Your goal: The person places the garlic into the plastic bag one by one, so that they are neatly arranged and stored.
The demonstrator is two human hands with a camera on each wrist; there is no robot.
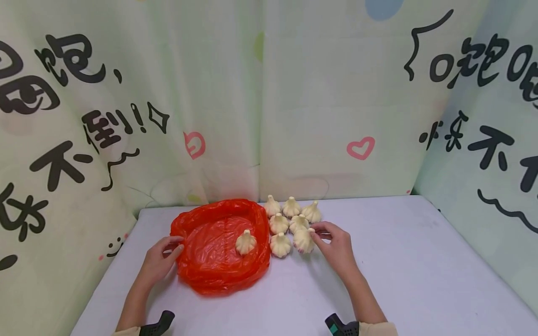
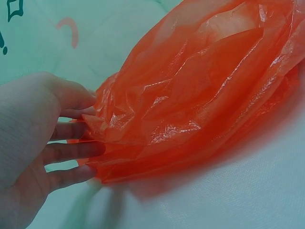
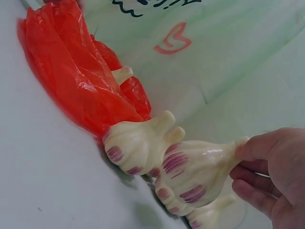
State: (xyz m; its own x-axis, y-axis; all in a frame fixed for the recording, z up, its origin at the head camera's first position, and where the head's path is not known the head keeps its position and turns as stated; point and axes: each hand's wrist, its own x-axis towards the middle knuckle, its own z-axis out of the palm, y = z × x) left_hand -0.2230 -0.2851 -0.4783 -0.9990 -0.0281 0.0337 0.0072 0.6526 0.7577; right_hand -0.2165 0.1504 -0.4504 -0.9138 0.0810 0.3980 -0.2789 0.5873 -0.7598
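Observation:
A red plastic bag (image 1: 206,242) lies spread on the table with its rim rolled outward and one garlic bulb (image 1: 245,242) inside. My left hand (image 1: 161,259) holds the bag's left rim, thumb and fingers at the crumpled film (image 2: 157,129). With my right hand (image 1: 336,245) I pinch a garlic bulb (image 3: 198,169) by its stem, its purple-streaked base facing the bag. It hangs at the near right of several other garlic bulbs (image 1: 280,245), which stand in rows along the bag's right side. The held bulb partly covers one behind it.
The white-covered table (image 1: 420,270) extends to the right of the bulbs. Behind and on both sides hangs a pale green curtain (image 1: 302,93) with black lettering and pink hearts.

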